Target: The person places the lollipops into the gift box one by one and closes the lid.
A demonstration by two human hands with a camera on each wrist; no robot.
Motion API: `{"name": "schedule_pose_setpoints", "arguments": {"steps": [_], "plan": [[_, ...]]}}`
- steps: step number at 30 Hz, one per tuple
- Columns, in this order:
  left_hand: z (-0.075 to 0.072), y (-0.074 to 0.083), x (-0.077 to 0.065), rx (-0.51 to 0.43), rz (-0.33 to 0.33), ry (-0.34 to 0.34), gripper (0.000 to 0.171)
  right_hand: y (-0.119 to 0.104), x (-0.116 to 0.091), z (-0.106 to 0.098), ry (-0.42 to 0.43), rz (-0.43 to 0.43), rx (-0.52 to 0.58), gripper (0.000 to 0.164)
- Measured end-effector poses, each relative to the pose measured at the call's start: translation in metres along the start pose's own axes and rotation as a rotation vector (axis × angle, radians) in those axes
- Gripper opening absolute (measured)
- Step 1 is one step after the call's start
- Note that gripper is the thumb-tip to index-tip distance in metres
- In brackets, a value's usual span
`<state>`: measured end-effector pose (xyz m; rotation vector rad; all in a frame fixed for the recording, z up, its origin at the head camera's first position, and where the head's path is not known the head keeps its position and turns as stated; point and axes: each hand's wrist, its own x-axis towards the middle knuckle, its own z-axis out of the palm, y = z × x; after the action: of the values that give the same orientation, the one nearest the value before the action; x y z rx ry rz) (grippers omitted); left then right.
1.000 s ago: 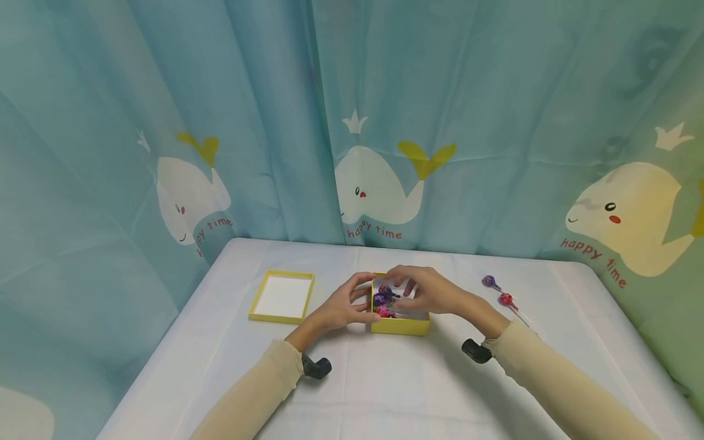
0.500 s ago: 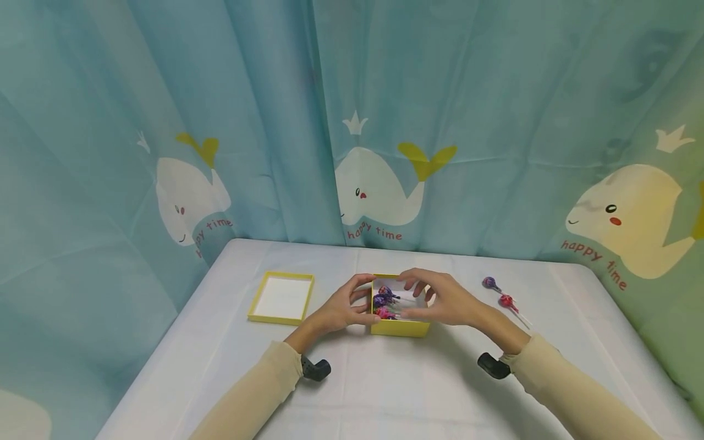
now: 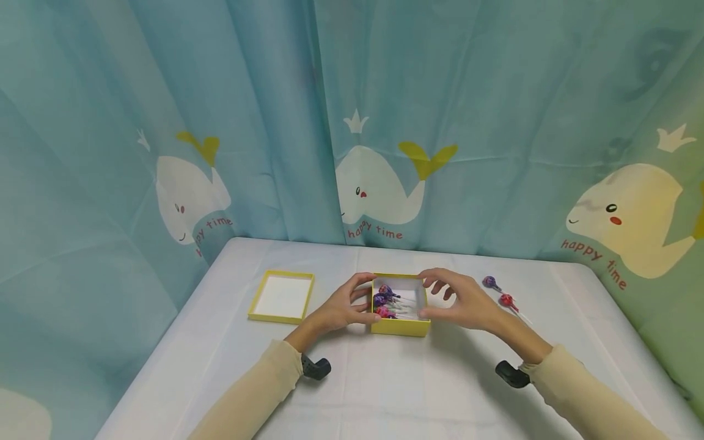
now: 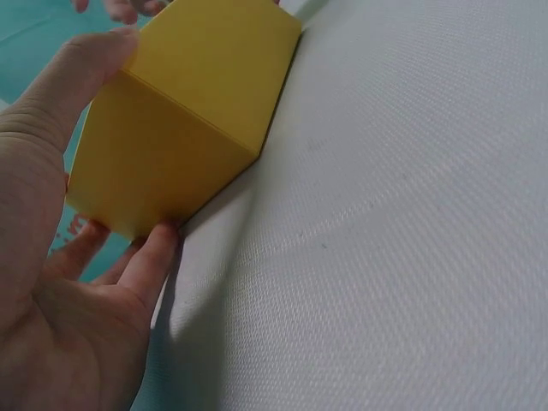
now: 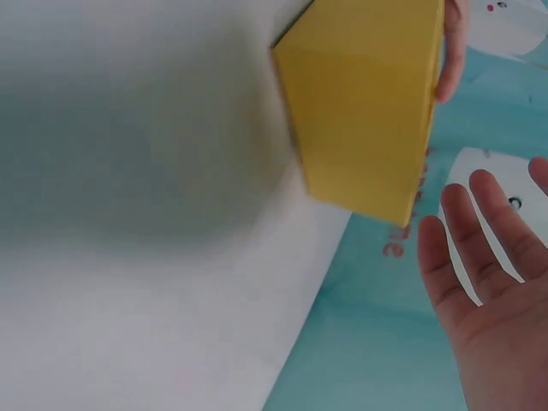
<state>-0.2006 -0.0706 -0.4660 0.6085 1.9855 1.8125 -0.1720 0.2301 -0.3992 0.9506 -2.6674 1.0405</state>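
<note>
A yellow box (image 3: 400,328) with a white inside stands without its lid in the middle of the table. Several lollipops (image 3: 385,299) with purple and pink wrapped heads lie in it, heads to the left and white sticks to the right. My left hand (image 3: 342,305) holds the box's left side, thumb at the near corner and fingers along the far part. In the left wrist view that thumb (image 4: 107,51) is on the top edge. My right hand (image 3: 464,300) is by the box's right rim with nothing in it; the right wrist view shows its fingers (image 5: 462,223) apart from the yellow wall.
Left of the box lies its yellow-rimmed lid (image 3: 277,319), white inside up. On the right, a purple lollipop (image 3: 489,282) and a red lollipop (image 3: 506,300) lie on the white table (image 3: 385,391). A blue-green whale curtain (image 3: 467,208) hangs behind.
My right hand has moved right, from over the inside of the box to its right rim, uncovering the lollipop sticks. My left hand has stayed on the box.
</note>
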Motion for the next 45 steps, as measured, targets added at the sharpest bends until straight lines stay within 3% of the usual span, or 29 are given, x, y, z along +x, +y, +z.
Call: {"name": "schedule_pose_setpoints", "arguments": {"steps": [15,25,33,45], "plan": [[0.0,-0.002,0.002,-0.019,-0.008,-0.004,0.087,0.052,-0.057,-0.033,0.132,0.098,-0.201,0.057],[-0.003,-0.002,0.002,-0.019,-0.005,-0.009,0.086,0.079,-0.087,-0.054,0.238,0.168,-0.262,0.056],[-0.003,-0.002,0.001,-0.011,-0.012,-0.003,0.087,0.093,-0.1,-0.058,0.215,0.244,-0.287,0.058],[-0.002,-0.001,0.001,-0.017,-0.019,0.002,0.086,0.105,-0.099,-0.058,0.14,0.307,-0.261,0.059]]}}
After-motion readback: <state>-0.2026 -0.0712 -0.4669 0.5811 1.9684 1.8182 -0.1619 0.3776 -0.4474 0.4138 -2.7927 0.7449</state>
